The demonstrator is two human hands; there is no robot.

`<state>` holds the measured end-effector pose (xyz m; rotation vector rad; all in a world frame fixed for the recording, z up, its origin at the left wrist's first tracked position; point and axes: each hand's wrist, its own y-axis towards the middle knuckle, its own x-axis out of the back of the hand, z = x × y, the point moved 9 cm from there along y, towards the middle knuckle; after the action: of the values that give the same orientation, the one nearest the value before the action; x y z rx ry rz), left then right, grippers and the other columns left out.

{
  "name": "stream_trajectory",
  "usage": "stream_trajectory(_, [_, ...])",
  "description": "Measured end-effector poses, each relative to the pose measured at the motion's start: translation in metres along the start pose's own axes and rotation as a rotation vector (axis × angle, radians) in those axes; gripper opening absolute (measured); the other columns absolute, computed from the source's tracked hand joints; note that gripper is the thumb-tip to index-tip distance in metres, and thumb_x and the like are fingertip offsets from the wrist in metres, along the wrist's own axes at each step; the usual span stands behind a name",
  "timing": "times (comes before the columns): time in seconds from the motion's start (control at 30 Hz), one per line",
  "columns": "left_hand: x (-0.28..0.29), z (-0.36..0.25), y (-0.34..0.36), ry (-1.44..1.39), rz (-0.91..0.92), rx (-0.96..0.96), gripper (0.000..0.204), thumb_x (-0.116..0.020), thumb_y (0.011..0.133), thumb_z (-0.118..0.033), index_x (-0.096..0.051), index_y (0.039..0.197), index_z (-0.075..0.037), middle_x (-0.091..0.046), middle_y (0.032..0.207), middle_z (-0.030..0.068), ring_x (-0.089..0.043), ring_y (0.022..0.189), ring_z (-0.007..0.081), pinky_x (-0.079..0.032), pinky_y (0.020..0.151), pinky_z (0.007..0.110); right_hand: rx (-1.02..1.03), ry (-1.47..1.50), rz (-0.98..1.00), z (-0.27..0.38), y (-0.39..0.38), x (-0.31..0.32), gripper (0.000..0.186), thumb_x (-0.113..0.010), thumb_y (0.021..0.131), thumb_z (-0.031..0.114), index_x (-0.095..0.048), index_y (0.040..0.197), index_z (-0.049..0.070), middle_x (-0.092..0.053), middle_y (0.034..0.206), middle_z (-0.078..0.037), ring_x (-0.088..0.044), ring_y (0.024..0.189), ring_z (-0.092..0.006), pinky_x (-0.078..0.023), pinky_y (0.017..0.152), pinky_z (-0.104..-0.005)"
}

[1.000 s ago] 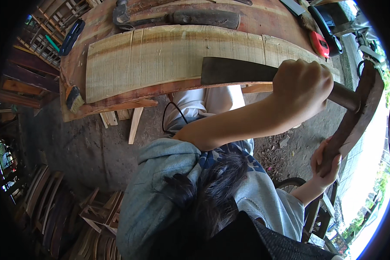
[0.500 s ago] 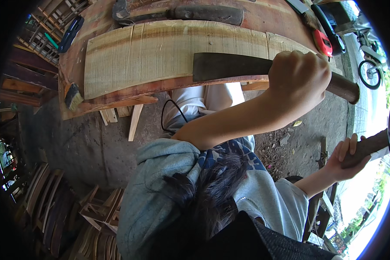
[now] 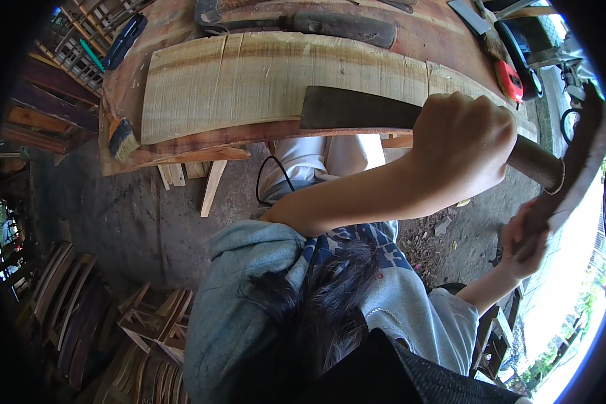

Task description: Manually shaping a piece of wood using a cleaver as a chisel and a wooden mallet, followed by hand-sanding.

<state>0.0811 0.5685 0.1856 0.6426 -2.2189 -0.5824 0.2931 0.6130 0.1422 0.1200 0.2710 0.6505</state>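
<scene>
My left hand [image 3: 463, 141] is closed around the handle [image 3: 539, 168] of a tool with a wide, dark flat blade [image 3: 353, 108]. The blade lies at the near edge of a pale plank [image 3: 236, 74] on the reddish wooden bench [image 3: 431, 37]. At the right, my right hand [image 3: 525, 239] grips a dark, rough wooden club [image 3: 579, 161]; its upper part meets, or nearly meets, the handle's end, but contact is unclear.
On the bench are a hammer [image 3: 337, 27], a paintbrush [image 3: 121, 138], a red tape measure [image 3: 508, 84] and a dark blue tool [image 3: 126, 40]. Wooden frames [image 3: 155, 323] and stacked curved pieces [image 3: 74, 303] fill the lower left. A parked two-wheeler [image 3: 569, 81] stands beyond the right end.
The club dropped down and away to the right half a second ago and is now swung up at the handle's end again. My left hand stays nearly in place with the blade.
</scene>
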Motion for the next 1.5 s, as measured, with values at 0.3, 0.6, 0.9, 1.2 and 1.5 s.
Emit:
stream_trajectory(0.3, [0.015, -0.003, 0.001, -0.015, -0.034, 0.018, 0.013, -0.068, 0.055, -0.012, -0.059, 0.057, -0.003, -0.056, 0.054, 0.0124, -0.060, 0.049, 0.0251, -0.047, 0.044, 0.036, 0.039, -0.285, -0.250, 0.025, -0.004, -0.002, 0.059, -0.041, 0.089, 0.039, -0.028, 0.125, -0.006, -0.044, 0.076, -0.012, -0.036, 0.044, -0.0092, -0.027, 0.035, -0.0187])
stream_trajectory(0.6, [0.008, 0.005, -0.002, 0.009, -0.011, 0.014, 0.013, -0.068, 0.055, -0.012, -0.059, 0.058, -0.003, -0.056, 0.055, 0.0113, -0.060, 0.049, 0.0238, -0.046, 0.044, 0.035, 0.120, -0.175, -0.230, 0.044, 0.000, 0.016, 0.056, -0.041, 0.090, 0.039, -0.031, 0.121, -0.007, -0.046, 0.077, -0.013, -0.034, 0.049, -0.0085, -0.026, 0.040, -0.0179])
stream_trajectory(0.9, [0.011, 0.021, -0.003, 0.022, 0.021, 0.093, 0.012, -0.068, 0.054, -0.010, -0.062, 0.061, -0.003, -0.058, 0.054, 0.0141, -0.062, 0.051, 0.0300, -0.049, 0.048, 0.039, -0.099, -0.312, -0.172, 0.011, -0.013, 0.006, 0.055, -0.041, 0.090, 0.039, -0.033, 0.119, -0.006, -0.043, 0.068, -0.009, -0.031, 0.040, -0.0096, -0.025, 0.036, -0.0195])
stream_trajectory(1.2, [0.024, 0.030, -0.006, 0.175, -0.039, 0.069, 0.010, -0.068, 0.054, -0.009, -0.060, 0.056, -0.003, -0.055, 0.049, 0.0100, -0.059, 0.045, 0.0210, -0.045, 0.039, 0.034, -0.104, -0.349, -0.069, 0.001, 0.000, 0.007, 0.053, -0.044, 0.090, 0.040, -0.037, 0.119, -0.003, -0.048, 0.084, -0.014, -0.042, 0.058, -0.0088, -0.033, 0.045, -0.0195])
stream_trajectory(1.5, [0.029, 0.053, -0.008, 0.194, -0.025, 0.119, 0.008, -0.066, 0.054, -0.008, -0.060, 0.054, -0.003, -0.055, 0.046, 0.0126, -0.059, 0.043, 0.0228, -0.046, 0.039, 0.034, 0.058, -0.440, 0.032, 0.028, 0.005, -0.027, 0.058, -0.046, 0.084, 0.039, -0.037, 0.121, -0.006, -0.048, 0.079, -0.013, -0.046, 0.065, -0.0126, -0.036, 0.055, -0.0221])
